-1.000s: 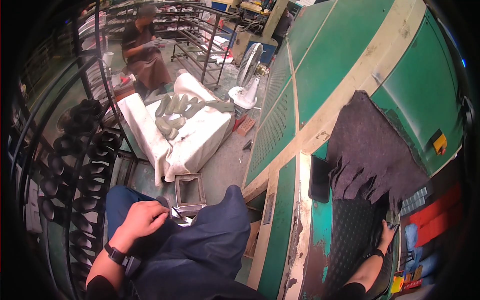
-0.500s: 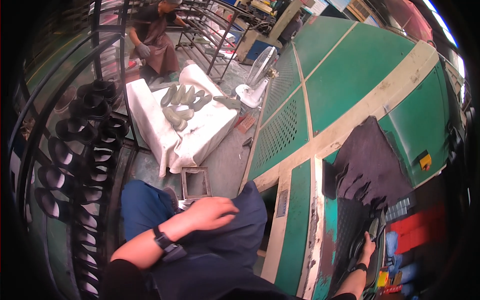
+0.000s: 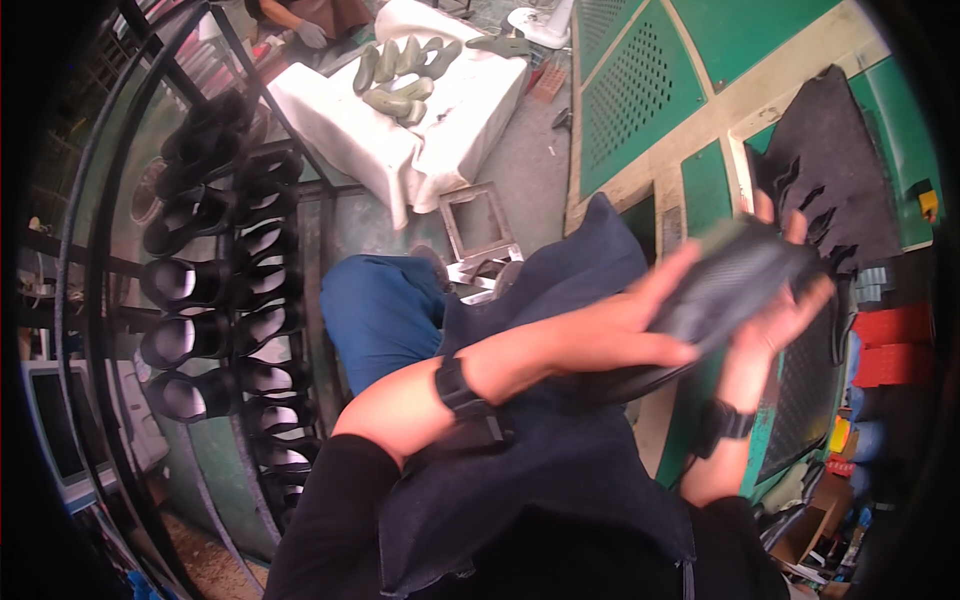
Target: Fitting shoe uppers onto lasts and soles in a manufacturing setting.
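A black shoe [image 3: 728, 282], smeared by motion, is held up between my two hands over my lap. My left hand [image 3: 645, 325] grips its near end, thumb along the lower side and fingers behind. Around the far end, my right hand [image 3: 785, 315] has its fingers curled from the right, with some fingertips showing above. Part of the shoe is covered by my fingers. A dark apron [image 3: 530, 400] lies over my lap below it. Just right of my hands is a black textured mat [image 3: 800, 420] on the green machine's ledge.
A rack [image 3: 115, 300] with rows of black shoes [image 3: 190, 340] stands close on my left. Ahead, a white cloth-covered table [image 3: 460, 130] bears several olive-green shoe lasts [image 3: 400, 100]. A green machine [image 3: 640, 90] with a dark hanging cloth [image 3: 830, 160] is at right. A gloved person's hand [image 3: 312, 35] shows beyond.
My right hand has come from the machine's ledge to my lap with the black shoe. My left hand has moved right and taken hold of it. The view has tilted down.
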The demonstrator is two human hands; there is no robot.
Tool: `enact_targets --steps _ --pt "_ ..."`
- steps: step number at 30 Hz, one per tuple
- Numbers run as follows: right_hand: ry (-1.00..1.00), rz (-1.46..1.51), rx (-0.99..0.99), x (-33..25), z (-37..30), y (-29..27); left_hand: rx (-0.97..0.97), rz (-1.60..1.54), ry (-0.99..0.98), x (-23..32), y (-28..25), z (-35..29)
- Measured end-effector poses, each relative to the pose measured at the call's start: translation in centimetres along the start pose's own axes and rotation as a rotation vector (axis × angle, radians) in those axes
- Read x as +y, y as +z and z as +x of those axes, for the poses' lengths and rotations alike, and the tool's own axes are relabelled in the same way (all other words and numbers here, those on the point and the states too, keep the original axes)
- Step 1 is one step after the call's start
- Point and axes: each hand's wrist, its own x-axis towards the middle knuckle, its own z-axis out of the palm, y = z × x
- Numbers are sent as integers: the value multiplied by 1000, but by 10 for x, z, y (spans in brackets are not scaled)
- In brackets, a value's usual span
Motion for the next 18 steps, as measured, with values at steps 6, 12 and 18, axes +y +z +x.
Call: enact_targets --steps 6,12,18 --pt "729 57 435 208 16 -93 648 -961 -371 -85 -37 -116" --pt "928 267 412 295 -15 -118 763 -980 -437 -118 -44 -167" --pt "940 46 214 289 -1 -91 882 -778 -628 -105 -54 -160"
